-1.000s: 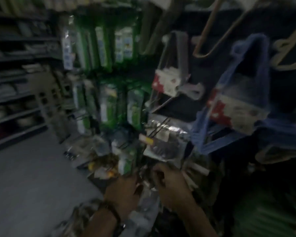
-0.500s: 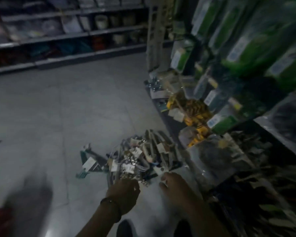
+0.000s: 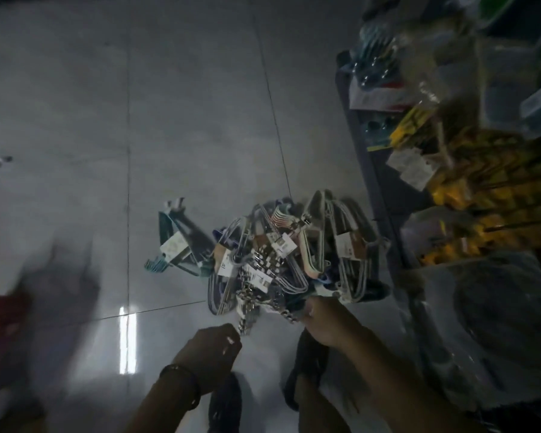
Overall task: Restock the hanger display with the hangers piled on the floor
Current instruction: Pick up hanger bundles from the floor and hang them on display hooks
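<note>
A tangled pile of hangers lies on the grey tiled floor, made of white, blue and beige bundles with paper tags and metal hooks. A teal hanger bundle lies at its left side. My left hand is curled at the pile's near edge, closed on a cluster of metal hooks. My right hand grips the near right edge of the pile, its fingertips hidden among the hangers. The view is dim and blurred.
The display rack's dark base runs along the right, hung with yellow packs and clear bags. My shoes stand just below the pile. A blurred red and dark shape sits at the left.
My view swung from the hanging display down to the floor. Both hands moved forward from short of the pile to its near edge and closed on hangers.
</note>
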Demonstrator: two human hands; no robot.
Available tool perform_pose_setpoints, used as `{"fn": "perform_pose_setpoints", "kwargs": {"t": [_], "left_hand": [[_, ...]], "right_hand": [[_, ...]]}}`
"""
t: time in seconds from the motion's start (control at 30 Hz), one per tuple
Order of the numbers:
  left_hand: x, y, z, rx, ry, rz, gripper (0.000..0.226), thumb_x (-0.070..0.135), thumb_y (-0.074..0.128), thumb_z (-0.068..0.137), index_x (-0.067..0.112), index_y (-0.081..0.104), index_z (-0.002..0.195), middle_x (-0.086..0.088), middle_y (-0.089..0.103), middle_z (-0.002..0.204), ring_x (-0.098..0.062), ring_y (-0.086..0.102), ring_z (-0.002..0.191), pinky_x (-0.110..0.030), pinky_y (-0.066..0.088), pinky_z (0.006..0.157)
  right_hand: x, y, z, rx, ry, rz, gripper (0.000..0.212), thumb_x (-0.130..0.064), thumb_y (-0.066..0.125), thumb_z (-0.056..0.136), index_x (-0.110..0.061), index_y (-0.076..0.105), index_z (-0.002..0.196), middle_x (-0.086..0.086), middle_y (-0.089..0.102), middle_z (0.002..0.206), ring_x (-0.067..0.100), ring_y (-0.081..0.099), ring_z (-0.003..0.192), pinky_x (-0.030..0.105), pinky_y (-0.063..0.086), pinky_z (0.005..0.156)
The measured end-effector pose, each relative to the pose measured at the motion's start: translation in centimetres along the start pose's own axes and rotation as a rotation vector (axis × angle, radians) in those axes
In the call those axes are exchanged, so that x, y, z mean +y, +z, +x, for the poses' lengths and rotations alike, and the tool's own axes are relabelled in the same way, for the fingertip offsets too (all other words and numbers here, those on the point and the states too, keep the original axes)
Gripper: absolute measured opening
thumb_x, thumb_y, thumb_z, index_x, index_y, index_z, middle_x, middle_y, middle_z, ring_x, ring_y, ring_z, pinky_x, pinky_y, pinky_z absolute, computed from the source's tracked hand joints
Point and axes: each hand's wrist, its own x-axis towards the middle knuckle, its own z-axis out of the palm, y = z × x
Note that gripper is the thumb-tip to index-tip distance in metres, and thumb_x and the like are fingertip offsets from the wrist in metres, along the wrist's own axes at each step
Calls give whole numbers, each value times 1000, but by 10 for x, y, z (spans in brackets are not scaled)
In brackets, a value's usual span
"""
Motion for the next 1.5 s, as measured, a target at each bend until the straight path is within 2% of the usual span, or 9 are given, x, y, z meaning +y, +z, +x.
{"fn": "perform_pose_setpoints", "kwargs": {"t": [0.33,0.5,0.63,0.9,0.97,1.03,1.23,1.37,1.5], "left_hand": [[15,81,298,111,219,342,76,35,54,102,26,11,165,-4,2,174,-33,3,160,-53,23,127],[13,101,391,178,227,480,74,33,52,102,21,14,164,-5,-6,174,-31,-11,160,-55,7,130],[5,105,418,177,255,575,73,46,47,103,22,15,164,-2,-16,173,-32,-11,160,-59,5,128],[42,80,444,219,402,881,74,54,41,104,37,3,164,1,-24,171,-35,-15,159,-63,0,126],[50,74,450,268,308,972,77,60,35,103,26,6,165,-6,-9,174,-35,-9,159,-61,1,126],[45,68,455,279,164,1047,76,62,29,102,23,14,165,-10,4,173,-38,-3,159,-59,7,124],[-24,77,470,317,-82,395,67,74,34,87,42,45,144,-2,59,143,-31,59,122,-47,51,97],[-8,55,417,255,-47,395,66,60,45,97,35,28,156,-7,38,159,-39,39,143,-56,41,109],[36,50,398,252,92,-34,52,60,47,99,22,57,134,-11,42,147,-38,52,130,-53,46,109]], "right_hand": [[104,24,285,96,105,-84,60,-36,72,91,-16,49,143,12,63,134,34,65,114,44,60,88],[108,60,342,162,122,-88,81,-50,73,89,-12,38,152,16,58,141,40,56,127,45,50,101],[116,78,350,223,199,-144,63,-47,53,99,-11,43,150,19,42,155,41,37,143,59,33,116],[100,27,318,451,-106,-150,14,-39,45,99,-29,52,107,9,61,113,33,55,109,54,38,99],[93,-4,297,512,-220,-252,44,-41,22,98,-20,59,108,7,64,106,30,60,96,50,45,87],[88,-36,281,602,-300,-181,42,-36,30,103,-12,63,107,5,65,93,25,64,80,42,52,71],[85,-77,273,1000,-105,374,23,-16,60,96,0,63,80,13,62,75,24,56,67,37,38,57],[88,-61,256,1043,3,775,22,-6,57,96,7,54,79,15,47,69,10,41,58,28,32,55],[115,-38,244,1018,74,1158,23,-17,62,99,6,61,101,23,63,90,26,59,75,33,57,69]]}}
